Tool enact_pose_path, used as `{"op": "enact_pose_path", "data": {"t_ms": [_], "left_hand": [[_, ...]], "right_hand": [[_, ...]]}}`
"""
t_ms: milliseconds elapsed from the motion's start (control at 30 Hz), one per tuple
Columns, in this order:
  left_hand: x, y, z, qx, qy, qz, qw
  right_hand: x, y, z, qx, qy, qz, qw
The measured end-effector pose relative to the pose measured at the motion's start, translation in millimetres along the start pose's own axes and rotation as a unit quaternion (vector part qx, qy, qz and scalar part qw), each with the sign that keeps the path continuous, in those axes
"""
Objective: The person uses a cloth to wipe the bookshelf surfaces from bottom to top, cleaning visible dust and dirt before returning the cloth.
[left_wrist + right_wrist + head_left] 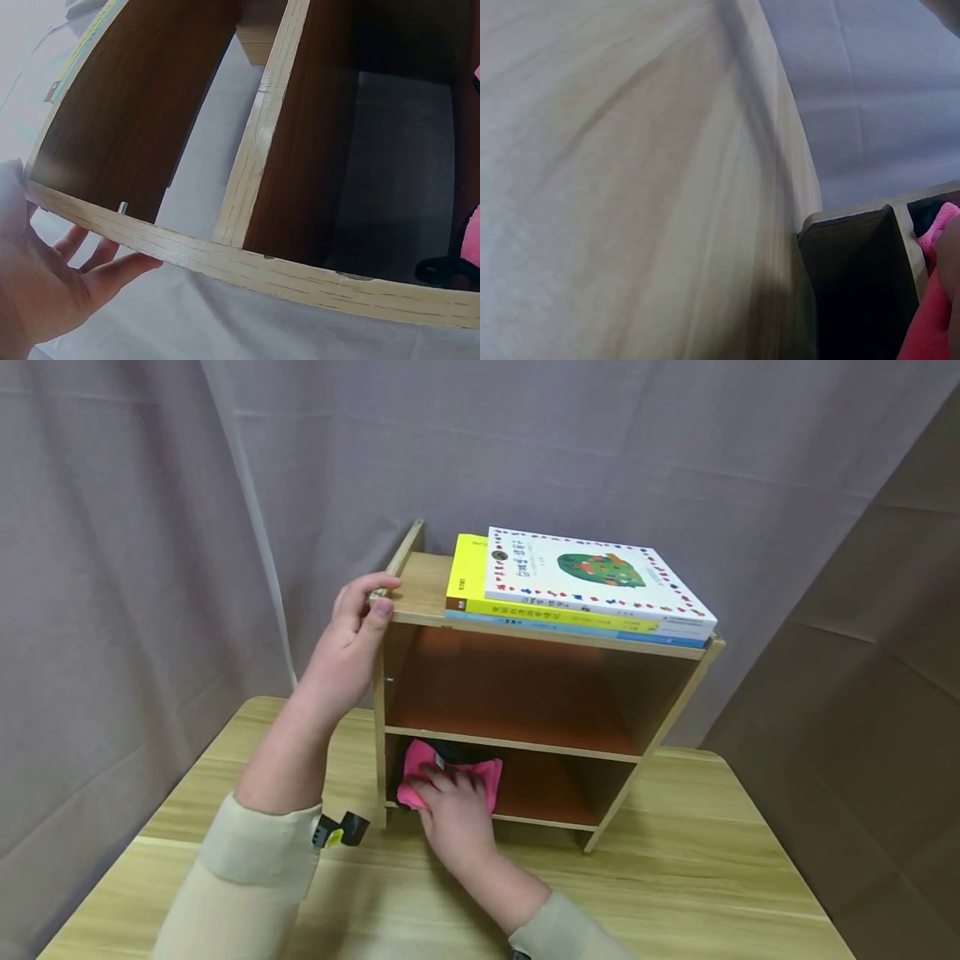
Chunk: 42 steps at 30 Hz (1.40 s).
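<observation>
A small wooden shelf stands on the table. My left hand grips its top left corner, the thumb at the front edge and the fingers over the side panel. The left wrist view has the same hand around the panel. In the lowest compartment, at the left, my right hand holds a fuzzy pink cloth with a black part and a small white tag. A black loop of it shows in the left wrist view. The cloth is partly cut off in the right wrist view.
A stack of books, white over yellow over blue, lies on the shelf's top board. A small metal peg sticks out of the side panel inside. Grey curtains hang behind and beside the wooden table.
</observation>
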<state>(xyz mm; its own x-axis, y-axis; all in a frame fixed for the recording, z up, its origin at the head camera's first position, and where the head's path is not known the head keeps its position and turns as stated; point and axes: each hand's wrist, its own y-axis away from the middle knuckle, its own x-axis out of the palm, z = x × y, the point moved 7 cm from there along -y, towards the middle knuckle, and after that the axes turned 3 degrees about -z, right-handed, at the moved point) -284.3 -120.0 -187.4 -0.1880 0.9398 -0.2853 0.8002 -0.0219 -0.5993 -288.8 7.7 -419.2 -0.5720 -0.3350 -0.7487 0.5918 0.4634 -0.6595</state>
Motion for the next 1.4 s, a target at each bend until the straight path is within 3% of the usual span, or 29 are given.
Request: {"op": "enact_pose_path", "data": {"t_ms": [200,500,767,933,1067,1200,1300,1400], "left_hand": [[0.6,-0.5,-0.9,0.004,0.002,0.003,1.0],[-0.3,0.3,0.8,-0.005,-0.011,0.013,0.9998],[-0.6,0.1,1.7,-0.004,-0.014,0.016,0.9998],[-0.5,-0.3,2.8,-0.007,-0.02,0.014,0.9997],[-1.2,-0.2,2.3,-0.007,-0.025,0.014,0.9996],[-1.4,0.3,1.8,-0.009,-0.028,0.015,0.9995],[-1.3,0.2,2.4,-0.009,-0.027,0.014,0.9995],[-1.6,-0.2,3.8,-0.01,-0.027,0.013,0.9995]], "right_hand": [[-7.5,-6,-10,0.034,-0.06,-0.039,0.997],[-16.7,-12,-26,0.075,-0.134,-0.104,0.983],[-23.7,-19,-34,0.136,-0.15,-0.103,0.974],[-27.2,-21,-28,0.15,-0.198,-0.124,0.961],[-27.4,-22,-25,0.168,-0.262,-0.145,0.939],[-23.1,-21,-24,0.205,-0.329,-0.152,0.909],[-18.1,-21,-25,0.248,-0.381,-0.147,0.878],[-11.5,-21,-25,0.297,-0.445,-0.135,0.834]]}}
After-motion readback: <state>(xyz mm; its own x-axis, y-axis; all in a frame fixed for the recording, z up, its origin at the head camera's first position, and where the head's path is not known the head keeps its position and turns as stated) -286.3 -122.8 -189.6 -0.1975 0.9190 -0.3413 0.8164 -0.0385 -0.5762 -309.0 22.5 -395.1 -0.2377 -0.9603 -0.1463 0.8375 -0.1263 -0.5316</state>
